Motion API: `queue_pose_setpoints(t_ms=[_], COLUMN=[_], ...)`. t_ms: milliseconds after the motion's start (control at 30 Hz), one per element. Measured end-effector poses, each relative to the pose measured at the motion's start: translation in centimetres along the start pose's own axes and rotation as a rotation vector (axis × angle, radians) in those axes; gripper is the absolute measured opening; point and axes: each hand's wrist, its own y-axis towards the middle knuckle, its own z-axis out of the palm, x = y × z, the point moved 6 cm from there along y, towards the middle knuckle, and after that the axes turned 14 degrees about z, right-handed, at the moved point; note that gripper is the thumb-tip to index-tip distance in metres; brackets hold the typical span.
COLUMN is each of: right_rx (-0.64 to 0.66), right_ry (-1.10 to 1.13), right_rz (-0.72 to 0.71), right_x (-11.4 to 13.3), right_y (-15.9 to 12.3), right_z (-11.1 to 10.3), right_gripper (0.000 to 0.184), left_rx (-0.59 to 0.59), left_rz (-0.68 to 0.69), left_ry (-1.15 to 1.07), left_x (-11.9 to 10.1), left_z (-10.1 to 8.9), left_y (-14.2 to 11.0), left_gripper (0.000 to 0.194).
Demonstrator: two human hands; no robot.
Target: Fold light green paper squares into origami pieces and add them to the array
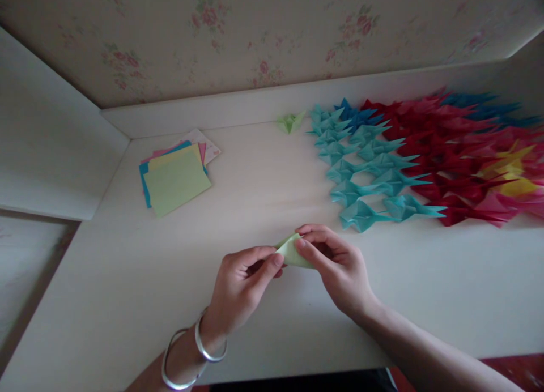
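A small folded piece of light green paper (294, 252) is held in the air above the white table, between both of my hands. My left hand (246, 284) pinches its left corner between thumb and fingers. On the other side, my right hand (338, 267) grips the right part, thumb on top and fingers behind. Part of the paper is hidden by the fingers. Two silver bangles (199, 346) circle my left wrist. Farther back, near the wall, stands a light green folded paper crane (290, 122).
Loose square paper sheets (178, 179) in green, yellow, blue and pink lie stacked at the left. Rows of turquoise paper cranes (352, 194) stand at the right, beside many red cranes (450, 160), with blue, pink and yellow ones. A floral wall (263, 41) closes off the white table (127, 301).
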Motion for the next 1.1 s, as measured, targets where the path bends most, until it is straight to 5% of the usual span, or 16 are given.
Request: queue_pose_setpoints(t_ms=[233, 433, 633, 933, 1100], right_rx=[-0.08, -0.118, -0.11, 0.026, 0.029], right_ry=[0.0, -0.188, -0.249, -0.381, -0.401], right_rz=[0.007, -0.039, 0.074, -0.048, -0.031], right_x=[-0.1, 0.3, 0.2, 0.6, 0.1], right_y=[0.0, 0.2, 0.4, 0.2, 0.2], right_z=[-0.5, -0.6, -0.6, 0.3, 0.5], right_gripper=[0.001, 0.017, 0.013, 0.009, 0.011], left_rx=[-0.091, -0.128, -0.122, 0.144, 0.156], left_rz=[-0.025, -0.012, -0.041, -0.164, -0.191], left_ry=[-0.121, -0.063, 0.013, -0.165, -0.118], left_x=[0.1, 0.1, 0.3, 1.1, 1.5], left_z=[0.0, -0.2, -0.7, 1.1, 0.9], left_y=[-0.1, 0.0, 0.1, 0.5, 0.5], left_gripper=[0.018, 0.023, 0.023, 0.032, 0.033])
